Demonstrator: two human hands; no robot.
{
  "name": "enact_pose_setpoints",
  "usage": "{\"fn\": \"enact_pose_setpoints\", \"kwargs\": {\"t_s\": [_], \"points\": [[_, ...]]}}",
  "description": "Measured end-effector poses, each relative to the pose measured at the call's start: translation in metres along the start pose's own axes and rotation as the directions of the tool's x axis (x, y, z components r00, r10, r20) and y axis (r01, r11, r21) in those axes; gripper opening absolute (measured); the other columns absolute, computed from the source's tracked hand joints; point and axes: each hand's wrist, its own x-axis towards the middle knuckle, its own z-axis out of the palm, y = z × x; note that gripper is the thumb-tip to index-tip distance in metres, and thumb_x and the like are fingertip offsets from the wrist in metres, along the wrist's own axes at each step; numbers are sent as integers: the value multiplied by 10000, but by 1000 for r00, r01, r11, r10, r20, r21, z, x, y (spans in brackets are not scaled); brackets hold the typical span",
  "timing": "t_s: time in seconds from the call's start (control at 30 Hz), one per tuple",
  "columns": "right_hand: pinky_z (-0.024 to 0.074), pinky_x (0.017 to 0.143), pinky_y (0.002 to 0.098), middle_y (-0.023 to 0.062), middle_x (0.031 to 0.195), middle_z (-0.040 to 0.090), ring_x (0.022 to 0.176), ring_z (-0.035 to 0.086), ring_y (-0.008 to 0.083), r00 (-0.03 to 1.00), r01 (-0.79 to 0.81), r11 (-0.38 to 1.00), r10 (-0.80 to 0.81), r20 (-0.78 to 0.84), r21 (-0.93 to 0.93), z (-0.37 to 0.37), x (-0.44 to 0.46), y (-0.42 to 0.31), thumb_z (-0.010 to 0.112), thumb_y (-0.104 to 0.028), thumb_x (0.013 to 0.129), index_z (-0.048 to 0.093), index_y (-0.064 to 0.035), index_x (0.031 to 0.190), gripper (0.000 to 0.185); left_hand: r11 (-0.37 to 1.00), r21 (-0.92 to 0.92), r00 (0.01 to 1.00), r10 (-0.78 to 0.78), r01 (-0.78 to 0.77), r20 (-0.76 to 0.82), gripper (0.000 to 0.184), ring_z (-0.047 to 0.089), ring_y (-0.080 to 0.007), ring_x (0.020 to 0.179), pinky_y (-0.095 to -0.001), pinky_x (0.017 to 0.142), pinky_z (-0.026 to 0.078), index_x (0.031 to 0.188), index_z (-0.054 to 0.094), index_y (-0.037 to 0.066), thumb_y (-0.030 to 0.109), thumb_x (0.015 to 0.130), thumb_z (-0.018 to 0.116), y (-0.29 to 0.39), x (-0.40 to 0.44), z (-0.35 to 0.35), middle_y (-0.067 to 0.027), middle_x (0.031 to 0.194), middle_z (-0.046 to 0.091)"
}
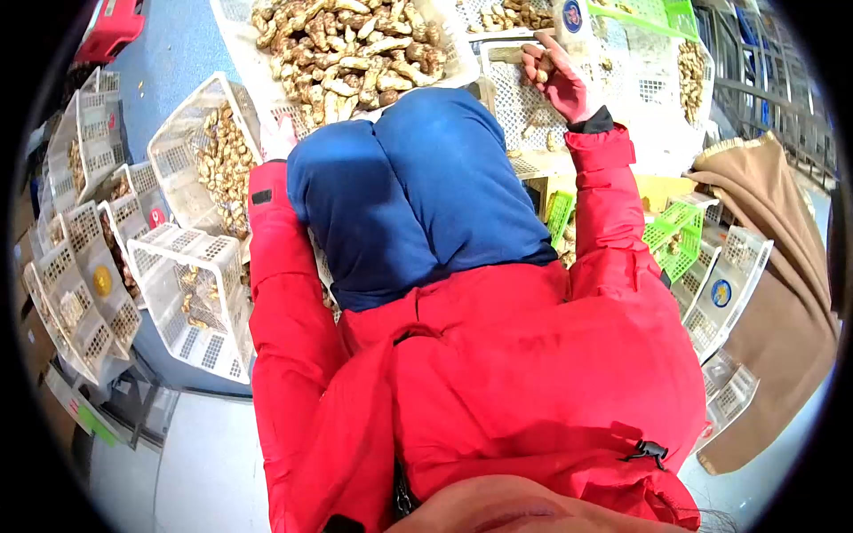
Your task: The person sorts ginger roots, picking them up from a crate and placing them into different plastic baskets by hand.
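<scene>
My right hand (562,86) is held over a white mesh basket (508,89) at the upper right. Its fingers are curled around a small mushroom (542,76), with one finger stretched out. Scraps and a few small mushrooms lie in that basket. My left hand (279,139) rests by the near left corner of a large white crate (238,40), beside my left knee. Its fingers are washed out by glare, so their grip does not show. Many brown-and-cream mushrooms (355,55) are heaped in the large crate, just beyond my knees.
White baskets with mushrooms stand on the left, among them a tall basket (169,151) and a tilted basket (191,311). On my right are a green basket (677,238), a white basket (730,289) and a brown blanket (764,231). A red container (114,27) sits far left.
</scene>
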Motion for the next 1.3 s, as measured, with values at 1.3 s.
{"fn": "enact_pose_setpoints", "kwargs": {"t_s": [1.3], "points": [[439,803,223,41,1010,626,910,570,96,760,257,735,247,601,-627,257,148,44,562,-214,829,539,-59,1184,388,847,-531,857,282,-12,431,459,558,-188,954,-260,836,429,1211,450,-39,209,840,560,130,-15,-21,-107,1062,579]]}}
